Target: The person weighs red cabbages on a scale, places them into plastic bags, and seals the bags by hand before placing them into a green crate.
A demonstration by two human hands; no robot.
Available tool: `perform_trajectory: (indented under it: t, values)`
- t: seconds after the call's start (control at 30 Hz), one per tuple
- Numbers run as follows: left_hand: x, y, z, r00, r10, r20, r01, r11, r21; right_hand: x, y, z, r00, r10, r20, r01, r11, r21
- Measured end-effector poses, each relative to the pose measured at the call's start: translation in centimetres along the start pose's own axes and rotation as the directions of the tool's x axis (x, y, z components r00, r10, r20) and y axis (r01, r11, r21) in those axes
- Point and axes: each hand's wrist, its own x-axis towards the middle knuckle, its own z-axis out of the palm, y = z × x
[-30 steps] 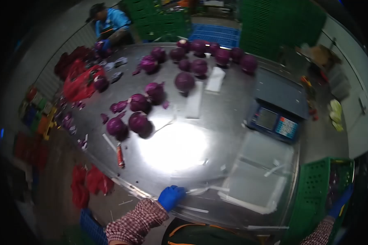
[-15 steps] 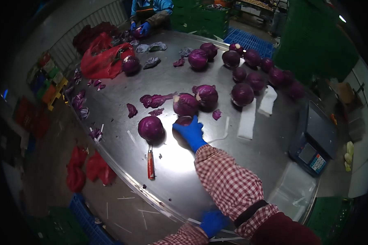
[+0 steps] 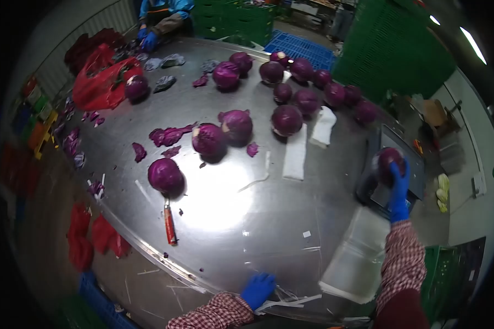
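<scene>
Currently: one red cabbage (image 3: pixel 388 160), held over the scale (image 3: pixel 407 143).
We wrap our right hand (image 3: pixel 399 189) around it; our left hand (image 3: pixel 258 289) rests at the table (image 3: pixel 230 219) edge, its grip unclear.

Counter (image 3: pixel 230 219) middle open; knife (image 3: pixel 170 223) and cabbage (image 3: pixel 166 175) block left, scale (image 3: pixel 417 175) and bag stack (image 3: pixel 354 257) crowd right, cabbages (image 3: pixel 286 119) fill far side

A steel desk (image 3: pixel 291 230) fills the room's middle, with a bright glare of lamplight on its bare top. Stacked green crates (image 3: pixel 389 49) and a blue pallet (image 3: pixel 304 48) stand beyond it. A strip light (image 3: pixel 473 45) glows at upper right above a pale wall (image 3: pixel 469 214). Red sacks (image 3: pixel 88 238) lie on the dark, littered floor (image 3: pixel 148 285) at left.
</scene>
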Motion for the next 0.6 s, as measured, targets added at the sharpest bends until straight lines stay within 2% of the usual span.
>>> perform_trajectory:
  t: [0.03,0.07,0.1,0.13,0.17,0.2,0.23,0.27,0.3,0.33,0.37,0.4,0.43,0.47,0.5,0.53,0.57,0.6]
  values:
    - [0.4,0.0,1.0,0.997,0.072,-0.009,-0.072,0.997,-0.022,2.9,1.5,-3.9,1.000,-0.001,-0.016,0.000,0.999,-0.040]
    - [1.0,-0.1,1.3,0.997,0.083,-0.002,-0.083,0.996,-0.020,2.9,1.0,-5.5,1.000,0.001,-0.028,-0.002,0.999,-0.041]
    - [1.6,-0.1,1.0,0.997,0.070,0.010,-0.069,0.995,-0.074,2.3,0.3,-7.4,0.983,0.141,0.118,-0.169,0.944,0.283]
    - [1.8,0.5,1.1,0.998,0.057,0.038,-0.052,0.989,-0.137,0.8,0.0,-9.6,0.929,0.231,0.289,-0.358,0.759,0.544]
    - [3.4,1.0,-1.3,0.998,-0.011,0.066,0.031,0.953,-0.301,-1.9,0.4,-11.4,0.926,0.266,0.269,-0.373,0.755,0.539]
    - [4.3,1.7,-0.7,0.980,-0.191,-0.056,0.157,0.914,-0.375,-5.8,0.7,-12.7,0.899,0.284,0.332,-0.434,0.672,0.600]
    - [5.0,2.8,-1.7,0.984,-0.178,-0.031,0.154,0.914,-0.376,-9.9,0.9,-13.5,0.872,0.286,0.396,-0.487,0.582,0.652]
    - [5.6,4.2,-3.3,0.975,-0.135,-0.179,0.063,0.931,-0.359,-14.9,1.4,-13.8,0.832,0.411,0.372,-0.533,0.409,0.741]
    - [5.4,5.4,-3.9,0.943,-0.085,-0.321,-0.028,0.943,-0.332,-19.7,2.5,-13.5,0.786,0.236,0.572,-0.616,0.389,0.685]
    - [4.8,5.7,-2.8,0.953,-0.072,-0.295,-0.034,0.941,-0.338,-24.8,2.3,-13.6,0.715,0.324,0.620,-0.693,0.203,0.692]
    - [4.3,5.1,-1.1,0.988,0.008,-0.151,-0.049,0.962,-0.269,-29.0,0.2,-11.7,0.628,0.381,0.679,-0.736,0.007,0.677]
    - [4.3,4.5,-0.3,0.997,0.078,-0.011,-0.078,0.978,-0.192,-33.7,1.0,-12.2,0.652,0.616,0.441,-0.739,0.645,0.192]
    - [4.3,4.4,-0.3,0.996,0.089,-0.009,-0.089,0.979,-0.183,-36.5,0.8,-11.6,0.619,0.604,0.502,-0.751,0.642,0.154]
    - [4.4,4.3,-0.5,0.986,0.096,0.137,-0.077,0.987,-0.140,-38.4,0.3,-10.7,0.578,0.594,0.560,-0.763,0.637,0.112]
    - [4.4,4.4,-0.7,0.955,0.093,0.281,-0.068,0.993,-0.098,-38.0,-1.9,-9.3,0.530,0.582,0.617,-0.683,0.724,-0.096]
    - [4.5,4.7,-1.0,0.929,0.082,0.361,-0.056,0.995,-0.084,-39.3,-0.6,-9.2,0.516,0.597,0.614,-0.704,0.704,-0.093]
    - [4.5,5.3,-1.3,0.930,0.085,0.358,-0.059,0.995,-0.083,-40.3,0.8,-9.3,0.499,0.612,0.614,-0.723,0.684,-0.094]
    - [4.2,6.1,-1.7,0.962,0.108,0.252,-0.095,0.994,-0.061,-39.6,-1.4,-8.3,0.500,0.610,0.614,-0.721,0.687,-0.095]
